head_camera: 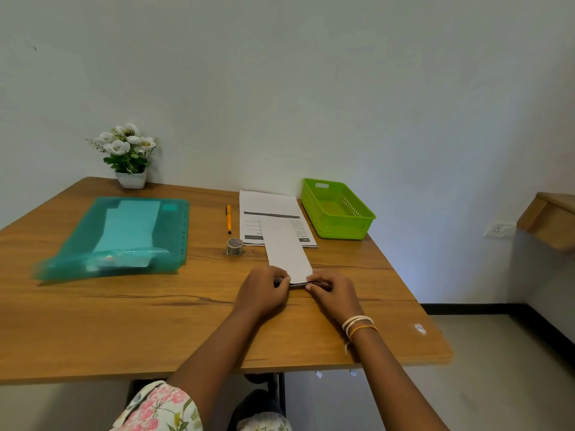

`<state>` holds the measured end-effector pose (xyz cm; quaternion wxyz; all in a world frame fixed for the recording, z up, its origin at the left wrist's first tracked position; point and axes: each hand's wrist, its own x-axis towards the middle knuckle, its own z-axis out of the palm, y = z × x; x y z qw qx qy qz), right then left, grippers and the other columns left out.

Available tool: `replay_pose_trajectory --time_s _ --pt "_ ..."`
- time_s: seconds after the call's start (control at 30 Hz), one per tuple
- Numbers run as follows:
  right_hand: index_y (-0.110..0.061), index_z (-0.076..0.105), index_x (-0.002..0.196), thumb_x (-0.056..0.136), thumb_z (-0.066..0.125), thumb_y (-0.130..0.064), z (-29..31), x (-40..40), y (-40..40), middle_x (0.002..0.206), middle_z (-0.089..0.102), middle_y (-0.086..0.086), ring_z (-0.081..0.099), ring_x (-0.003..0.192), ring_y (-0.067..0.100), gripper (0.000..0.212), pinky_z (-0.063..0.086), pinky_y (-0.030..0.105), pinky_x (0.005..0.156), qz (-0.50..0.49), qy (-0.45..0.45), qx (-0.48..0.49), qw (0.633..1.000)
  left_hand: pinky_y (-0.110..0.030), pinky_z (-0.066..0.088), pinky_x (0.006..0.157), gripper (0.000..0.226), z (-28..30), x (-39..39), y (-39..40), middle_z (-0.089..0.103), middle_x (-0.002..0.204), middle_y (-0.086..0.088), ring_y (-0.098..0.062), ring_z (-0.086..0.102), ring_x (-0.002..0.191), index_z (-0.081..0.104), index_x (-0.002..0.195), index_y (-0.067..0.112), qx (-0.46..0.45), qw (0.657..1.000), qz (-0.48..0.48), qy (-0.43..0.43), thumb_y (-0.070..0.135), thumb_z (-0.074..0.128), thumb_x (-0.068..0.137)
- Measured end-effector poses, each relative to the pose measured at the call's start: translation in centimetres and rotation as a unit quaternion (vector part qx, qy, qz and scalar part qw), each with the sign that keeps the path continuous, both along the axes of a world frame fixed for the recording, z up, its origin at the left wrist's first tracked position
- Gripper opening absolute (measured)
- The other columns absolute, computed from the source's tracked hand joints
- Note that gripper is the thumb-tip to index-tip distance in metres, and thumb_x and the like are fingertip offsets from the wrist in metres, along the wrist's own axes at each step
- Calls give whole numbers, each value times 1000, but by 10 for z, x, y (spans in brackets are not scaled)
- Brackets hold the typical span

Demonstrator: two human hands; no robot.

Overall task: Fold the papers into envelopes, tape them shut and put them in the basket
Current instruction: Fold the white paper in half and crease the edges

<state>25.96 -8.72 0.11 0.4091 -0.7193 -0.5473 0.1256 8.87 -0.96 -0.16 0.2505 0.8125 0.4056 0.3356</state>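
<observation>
A long, narrow folded white paper (287, 250) lies on the wooden table (155, 321), its far end overlapping a printed sheet (269, 209). My left hand (264, 290) and my right hand (331, 292) pinch the paper's near end from both sides, with that edge lifted slightly off the table. A small roll of tape (235, 246) stands just left of the paper. The green plastic basket (337, 209) sits at the back right of the table and holds nothing that I can see.
An orange pen (228, 218) lies behind the tape. A teal plastic folder (121, 237) with paper inside covers the left part of the table. A white pot of flowers (129, 155) stands at the back left by the wall. The table's right edge is close to the basket.
</observation>
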Motion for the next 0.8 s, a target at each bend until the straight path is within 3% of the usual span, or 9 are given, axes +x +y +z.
replay_pose_trajectory --time_s 0.17,0.4,0.53,0.7,0.8 --pt "-17 74 98 82 73 -20 -9 -2 1 99 70 -6 60 89 -3 17 45 4 72 -13 -20 35 999 -28 54 71 28 -1 -1 2 71 101 7 -4 61 86 75 97 22 -14 1000 -9 8 43 63 84" --pt "-20 72 103 82 72 -16 -11 -3 3 103 69 -5 61 90 1 22 48 8 75 -9 -23 46 999 -31 55 81 24 -1 -2 3 69 109 9 -6 60 95 72 107 27 -5 999 -21 26 32 68 84" --pt "-22 73 99 83 71 -18 -11 -4 3 102 69 -4 62 93 7 17 54 26 83 -17 -68 55 996 -30 51 88 23 -1 -3 4 68 115 7 -6 58 103 72 110 29 4 998 -47 37 25 64 88" --pt "-19 70 112 93 57 -25 -14 -11 3 110 64 0 57 104 15 24 49 28 86 -18 -196 17 980 -31 43 101 28 -2 -6 -1 59 133 5 -11 50 123 68 119 27 26 993 -57 104 26 53 95" --pt "-17 65 121 95 52 -24 -13 -16 0 118 62 2 54 110 17 30 47 29 91 -23 -219 -2 975 -32 33 110 35 -2 -9 -6 49 143 6 -12 38 136 59 130 27 33 987 -73 136 25 48 97"
